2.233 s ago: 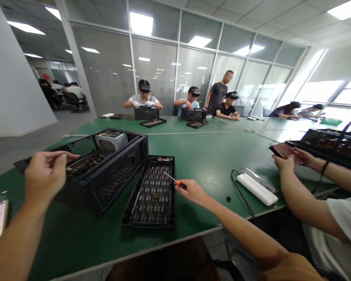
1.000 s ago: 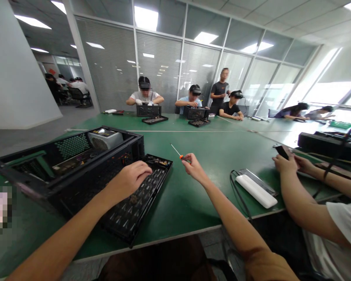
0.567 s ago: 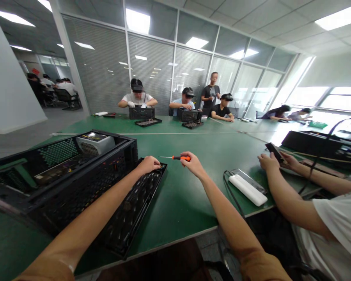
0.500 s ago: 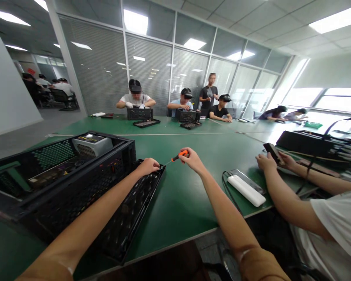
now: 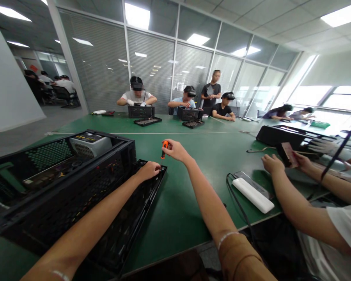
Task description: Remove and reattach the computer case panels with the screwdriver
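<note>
My left hand (image 5: 148,170) rests with fingers curled on the far corner of a black perforated side panel (image 5: 133,210) lying flat on the green table (image 5: 193,171); what it pinches there, if anything, is too small to name. My right hand (image 5: 175,150) is raised above that corner and grips a small orange-handled screwdriver (image 5: 164,148), held nearly upright with its tip pointing down. An open black computer case (image 5: 58,175) stands to the left of the panel, with a grey power supply (image 5: 89,143) inside.
A person on my right holds a dark device (image 5: 286,154) in both hands. A white power bank (image 5: 253,189) with a black cable lies near them. Another black case (image 5: 283,136) sits at the right. Several people work on cases (image 5: 140,111) across the table.
My left hand left the case top, crossed onto the side panel and settled at its far corner. My right hand lifted the screwdriver and turned it from level to nearly upright.
</note>
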`<state>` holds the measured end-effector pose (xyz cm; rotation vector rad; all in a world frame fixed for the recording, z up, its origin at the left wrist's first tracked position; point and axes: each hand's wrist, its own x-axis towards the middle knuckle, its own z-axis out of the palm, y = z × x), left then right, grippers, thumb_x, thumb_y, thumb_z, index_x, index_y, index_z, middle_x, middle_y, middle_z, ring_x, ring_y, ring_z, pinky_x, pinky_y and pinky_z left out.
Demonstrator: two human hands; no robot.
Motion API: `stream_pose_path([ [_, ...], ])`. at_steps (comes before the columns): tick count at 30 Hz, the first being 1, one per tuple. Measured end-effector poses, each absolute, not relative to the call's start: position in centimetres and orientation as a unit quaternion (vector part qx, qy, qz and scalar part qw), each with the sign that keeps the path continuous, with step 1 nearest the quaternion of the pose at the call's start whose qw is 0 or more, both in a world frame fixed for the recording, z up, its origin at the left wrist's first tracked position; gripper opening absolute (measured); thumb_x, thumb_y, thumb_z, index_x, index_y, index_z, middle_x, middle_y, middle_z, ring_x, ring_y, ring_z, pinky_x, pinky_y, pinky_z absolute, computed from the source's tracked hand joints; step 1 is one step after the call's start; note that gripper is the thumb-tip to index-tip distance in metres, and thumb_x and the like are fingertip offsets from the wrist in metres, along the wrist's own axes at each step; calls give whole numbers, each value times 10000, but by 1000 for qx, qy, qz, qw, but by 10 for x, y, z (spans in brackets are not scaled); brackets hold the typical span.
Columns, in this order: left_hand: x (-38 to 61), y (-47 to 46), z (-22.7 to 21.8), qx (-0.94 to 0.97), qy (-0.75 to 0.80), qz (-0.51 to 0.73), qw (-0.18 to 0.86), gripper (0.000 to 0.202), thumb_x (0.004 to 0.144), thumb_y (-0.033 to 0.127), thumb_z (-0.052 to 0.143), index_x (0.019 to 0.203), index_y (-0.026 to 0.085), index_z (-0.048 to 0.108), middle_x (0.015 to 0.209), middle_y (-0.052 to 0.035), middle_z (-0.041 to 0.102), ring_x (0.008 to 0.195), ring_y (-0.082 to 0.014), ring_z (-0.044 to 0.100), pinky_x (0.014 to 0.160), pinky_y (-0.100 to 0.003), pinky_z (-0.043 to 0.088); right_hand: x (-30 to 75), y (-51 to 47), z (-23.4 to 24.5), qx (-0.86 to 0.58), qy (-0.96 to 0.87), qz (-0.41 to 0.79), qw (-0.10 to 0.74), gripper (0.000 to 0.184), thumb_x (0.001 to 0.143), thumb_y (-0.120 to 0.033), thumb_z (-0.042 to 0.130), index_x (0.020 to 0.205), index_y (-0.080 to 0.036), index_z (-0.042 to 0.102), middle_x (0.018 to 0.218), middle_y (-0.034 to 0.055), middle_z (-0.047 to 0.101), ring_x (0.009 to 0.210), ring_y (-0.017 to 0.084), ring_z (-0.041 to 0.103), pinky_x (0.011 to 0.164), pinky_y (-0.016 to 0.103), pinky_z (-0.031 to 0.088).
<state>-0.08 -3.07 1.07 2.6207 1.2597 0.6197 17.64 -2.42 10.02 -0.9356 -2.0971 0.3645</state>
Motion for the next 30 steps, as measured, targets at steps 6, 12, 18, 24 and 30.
stream_pose_path([
  [6,2,-21,2,869,422,243,89,244,796,249,458,900,169,664,906,-58,661,855,-170,575,792,-247,397,184,-20,100,-363,-831,120,404,336,745,-294,509,1035,-129,545,600,-52,454,497,65,385,506,181,320],
  [12,11,-19,-9,861,438,244,88,225,799,280,486,885,187,672,859,-47,663,820,-162,581,767,-238,406,183,-21,98,-357,-848,85,383,294,728,-264,527,986,-124,560,620,-39,478,529,75,400,537,193,322],
  [18,12,-21,-5,855,448,245,95,205,780,245,504,870,174,674,866,-50,667,821,-167,585,760,-242,406,181,-23,98,-353,-857,86,367,266,736,-266,522,962,-129,553,627,-38,479,542,79,400,534,192,312],
  [24,14,-22,-3,857,454,230,86,212,786,237,485,858,171,672,836,-50,667,795,-169,587,751,-246,411,179,-26,100,-345,-865,77,356,238,750,-293,524,934,-143,529,631,-41,475,549,84,402,544,194,314],
  [30,14,-20,-8,858,451,234,77,213,795,217,466,855,169,665,845,-56,663,809,-168,586,758,-246,411,170,-23,88,-390,-828,54,399,234,740,-379,538,835,-173,483,634,-43,471,554,95,420,553,207,330],
])
